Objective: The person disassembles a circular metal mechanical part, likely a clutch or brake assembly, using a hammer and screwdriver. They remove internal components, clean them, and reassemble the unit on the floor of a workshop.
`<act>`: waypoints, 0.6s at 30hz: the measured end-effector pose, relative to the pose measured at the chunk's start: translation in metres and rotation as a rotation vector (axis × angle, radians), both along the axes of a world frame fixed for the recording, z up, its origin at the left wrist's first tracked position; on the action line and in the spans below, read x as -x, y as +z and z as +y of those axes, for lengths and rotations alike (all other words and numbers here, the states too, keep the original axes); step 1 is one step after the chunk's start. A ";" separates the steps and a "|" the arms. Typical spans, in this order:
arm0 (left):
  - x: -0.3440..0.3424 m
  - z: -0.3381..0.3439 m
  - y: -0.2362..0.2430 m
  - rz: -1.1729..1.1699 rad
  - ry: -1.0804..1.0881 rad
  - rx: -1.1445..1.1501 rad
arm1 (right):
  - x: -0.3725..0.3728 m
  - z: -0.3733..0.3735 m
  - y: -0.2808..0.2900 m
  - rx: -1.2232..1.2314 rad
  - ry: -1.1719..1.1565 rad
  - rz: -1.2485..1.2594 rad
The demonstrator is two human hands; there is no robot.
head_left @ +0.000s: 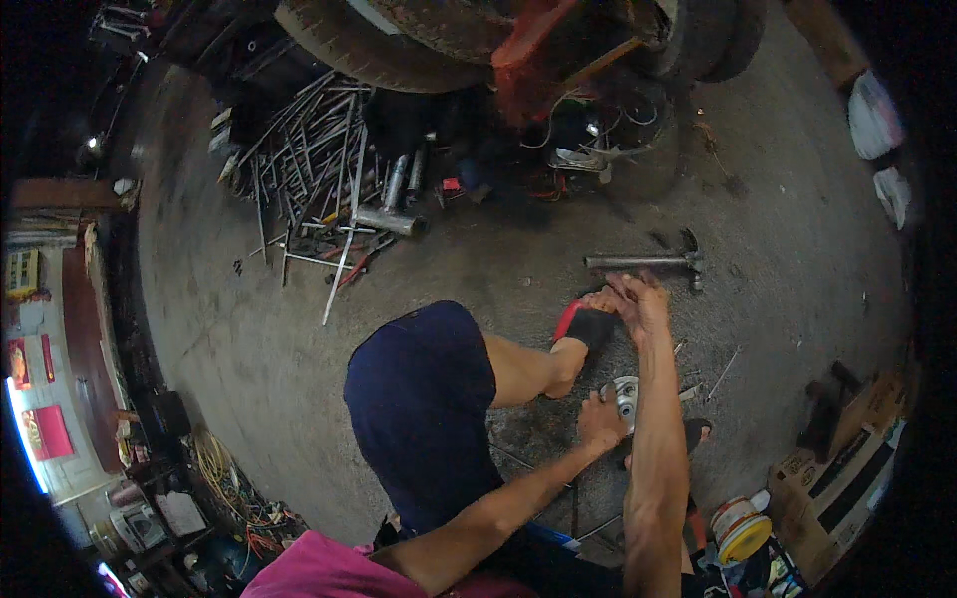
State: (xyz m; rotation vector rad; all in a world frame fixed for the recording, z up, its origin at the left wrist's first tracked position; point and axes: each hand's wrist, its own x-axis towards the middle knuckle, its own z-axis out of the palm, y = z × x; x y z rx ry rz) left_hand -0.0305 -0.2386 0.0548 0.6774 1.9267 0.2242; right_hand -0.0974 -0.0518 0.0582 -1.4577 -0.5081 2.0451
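Note:
My left hand (598,427) grips a round silver metal part (625,389) with a hole in its centre, down on the floor beside my bare heel. My right hand (638,299) is raised across the sandalled foot (588,324), fingers loosely bent and apart, just below a hammer (643,261) lying on the floor; I see nothing held in it. Thin metal tools (723,374) lie right of the round part.
A pile of metal rods and pipes (309,169) lies at upper left, below large tyres (369,45). Cables and scrap (588,149) sit right of it. Cardboard (832,468) and a yellow container (741,538) are at lower right; cluttered shelves (140,523) at lower left.

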 end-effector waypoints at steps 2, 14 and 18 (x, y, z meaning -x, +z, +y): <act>-0.015 0.002 0.008 0.168 0.016 -0.104 | -0.003 -0.002 0.014 -0.044 0.029 0.129; 0.060 0.007 0.177 -0.028 -0.382 -0.608 | -0.206 -0.107 0.062 0.062 -0.151 -0.301; 0.125 0.012 0.229 -0.174 -0.237 -0.904 | -0.334 -0.156 0.045 -0.374 0.406 -1.124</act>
